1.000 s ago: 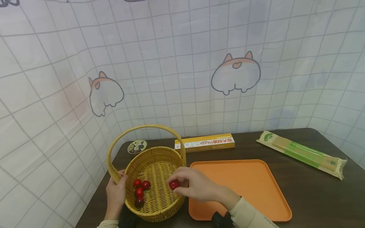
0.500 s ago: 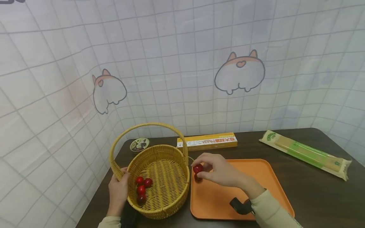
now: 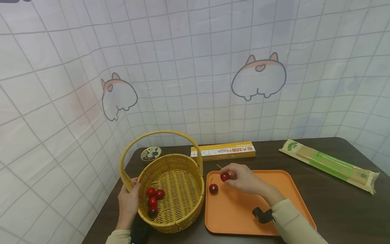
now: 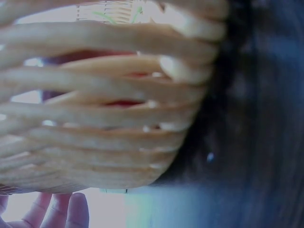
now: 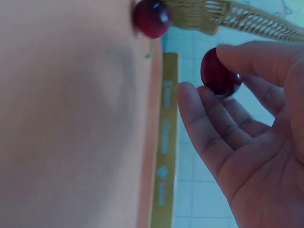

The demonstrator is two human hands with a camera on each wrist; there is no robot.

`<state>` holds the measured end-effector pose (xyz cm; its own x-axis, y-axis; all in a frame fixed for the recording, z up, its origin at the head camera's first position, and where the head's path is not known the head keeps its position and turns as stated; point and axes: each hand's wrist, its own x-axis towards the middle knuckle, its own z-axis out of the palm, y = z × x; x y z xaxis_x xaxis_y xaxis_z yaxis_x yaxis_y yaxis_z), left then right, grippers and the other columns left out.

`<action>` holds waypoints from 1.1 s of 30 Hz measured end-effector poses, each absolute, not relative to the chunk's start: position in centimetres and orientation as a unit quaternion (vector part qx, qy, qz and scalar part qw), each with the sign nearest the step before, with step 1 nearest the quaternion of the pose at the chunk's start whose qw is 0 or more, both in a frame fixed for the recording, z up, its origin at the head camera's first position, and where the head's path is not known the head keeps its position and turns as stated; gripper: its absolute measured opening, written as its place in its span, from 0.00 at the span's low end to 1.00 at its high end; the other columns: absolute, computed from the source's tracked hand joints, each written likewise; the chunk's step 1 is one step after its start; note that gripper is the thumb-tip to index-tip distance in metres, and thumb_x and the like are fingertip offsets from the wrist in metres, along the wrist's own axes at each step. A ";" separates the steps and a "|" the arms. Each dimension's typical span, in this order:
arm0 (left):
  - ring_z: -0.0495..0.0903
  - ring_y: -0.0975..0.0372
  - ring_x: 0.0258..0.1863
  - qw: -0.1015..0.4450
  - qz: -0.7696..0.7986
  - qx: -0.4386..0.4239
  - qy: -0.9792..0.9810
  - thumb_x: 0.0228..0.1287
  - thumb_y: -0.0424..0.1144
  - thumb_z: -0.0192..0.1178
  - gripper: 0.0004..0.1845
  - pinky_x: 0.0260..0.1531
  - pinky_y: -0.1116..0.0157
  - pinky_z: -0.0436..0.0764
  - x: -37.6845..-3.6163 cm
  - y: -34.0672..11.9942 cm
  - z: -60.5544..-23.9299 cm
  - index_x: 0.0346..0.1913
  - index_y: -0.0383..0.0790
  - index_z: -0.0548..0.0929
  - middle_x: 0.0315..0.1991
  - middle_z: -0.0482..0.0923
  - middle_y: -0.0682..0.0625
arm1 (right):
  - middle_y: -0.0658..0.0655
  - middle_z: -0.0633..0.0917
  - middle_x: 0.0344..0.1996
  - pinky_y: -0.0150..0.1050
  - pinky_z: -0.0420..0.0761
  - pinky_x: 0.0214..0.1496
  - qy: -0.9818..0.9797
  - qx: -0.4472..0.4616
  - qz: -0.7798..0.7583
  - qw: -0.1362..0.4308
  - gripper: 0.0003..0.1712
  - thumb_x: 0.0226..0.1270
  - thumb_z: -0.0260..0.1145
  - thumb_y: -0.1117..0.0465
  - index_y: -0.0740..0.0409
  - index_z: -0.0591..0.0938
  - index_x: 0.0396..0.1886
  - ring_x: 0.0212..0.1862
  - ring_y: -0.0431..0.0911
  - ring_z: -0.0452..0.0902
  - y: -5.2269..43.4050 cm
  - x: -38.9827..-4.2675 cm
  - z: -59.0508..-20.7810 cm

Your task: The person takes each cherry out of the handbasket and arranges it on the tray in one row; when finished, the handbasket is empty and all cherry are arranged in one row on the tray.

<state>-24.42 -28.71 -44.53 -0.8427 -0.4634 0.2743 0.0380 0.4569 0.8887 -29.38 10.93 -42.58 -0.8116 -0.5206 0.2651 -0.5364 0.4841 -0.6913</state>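
Cherry [image 3: 224,177] pinched between thumb and fingertips, the right hand [image 3: 243,180] hangs over the orange tray [image 3: 237,217], near a second cherry [image 3: 213,188] lying on it, while the left hand [image 3: 128,203] has its fingers clamped on the wicker basket [image 3: 172,227] by the handle's foot, four more cherries [image 3: 152,201] clustered inside. Farther back lie a green-and-cream packet [image 3: 329,166], a round tin [image 3: 151,154] and a yellow pasta box [image 3: 223,151], before a gridded backdrop [image 3: 189,84].

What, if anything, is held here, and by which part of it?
The right grip pinches a red cherry by its round body; the left grip holds the wicker basket by the lower end of its handle.
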 end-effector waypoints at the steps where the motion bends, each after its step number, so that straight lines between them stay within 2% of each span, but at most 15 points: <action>1: 0.74 0.58 0.38 0.250 -0.503 0.130 -0.817 0.71 0.42 0.52 0.16 0.36 0.71 0.71 -24.4 -28.7 -44.6 0.51 0.34 0.81 0.48 0.81 0.37 | 0.53 0.84 0.44 0.34 0.77 0.39 -0.864 0.303 0.402 0.009 0.18 0.59 0.69 0.69 0.59 0.82 0.51 0.38 0.42 0.78 11.0 -29.5 -42.8; 5: 0.74 0.58 0.37 0.251 -0.501 0.126 -0.819 0.71 0.41 0.52 0.15 0.34 0.70 0.72 -24.5 -28.6 -44.6 0.51 0.34 0.81 0.47 0.80 0.38 | 0.54 0.84 0.44 0.33 0.77 0.36 -0.869 0.297 0.396 0.004 0.18 0.59 0.69 0.69 0.60 0.82 0.50 0.35 0.42 0.78 11.3 -29.8 -43.5; 10: 0.74 0.56 0.38 0.250 -0.497 0.124 -0.821 0.71 0.41 0.51 0.16 0.35 0.68 0.72 -24.4 -28.5 -44.6 0.51 0.33 0.80 0.48 0.80 0.37 | 0.55 0.83 0.45 0.34 0.76 0.32 -0.870 0.286 0.400 -0.034 0.19 0.61 0.69 0.66 0.61 0.82 0.52 0.32 0.44 0.78 11.4 -30.1 -44.2; 15: 0.74 0.54 0.39 0.246 -0.498 0.126 -0.822 0.72 0.41 0.51 0.16 0.35 0.67 0.73 -24.3 -28.4 -44.5 0.52 0.34 0.80 0.48 0.80 0.37 | 0.54 0.83 0.44 0.35 0.75 0.33 -0.872 0.283 0.396 -0.056 0.21 0.60 0.72 0.62 0.61 0.81 0.54 0.34 0.43 0.77 11.5 -30.2 -44.7; 26: 0.74 0.56 0.39 0.252 -0.500 0.126 -0.819 0.71 0.40 0.52 0.15 0.36 0.69 0.72 -24.4 -28.5 -44.4 0.51 0.34 0.80 0.48 0.80 0.38 | 0.54 0.84 0.41 0.34 0.75 0.33 -0.870 0.276 0.403 -0.066 0.18 0.58 0.73 0.64 0.61 0.83 0.49 0.32 0.41 0.77 11.5 -30.3 -45.2; 33: 0.74 0.54 0.40 0.247 -0.505 0.134 -0.816 0.71 0.40 0.52 0.15 0.37 0.67 0.73 -24.4 -28.6 -44.6 0.51 0.35 0.80 0.48 0.80 0.39 | 0.53 0.85 0.35 0.33 0.75 0.34 -0.862 0.292 0.408 -0.071 0.18 0.57 0.73 0.66 0.63 0.83 0.48 0.31 0.40 0.78 10.9 -30.3 -45.4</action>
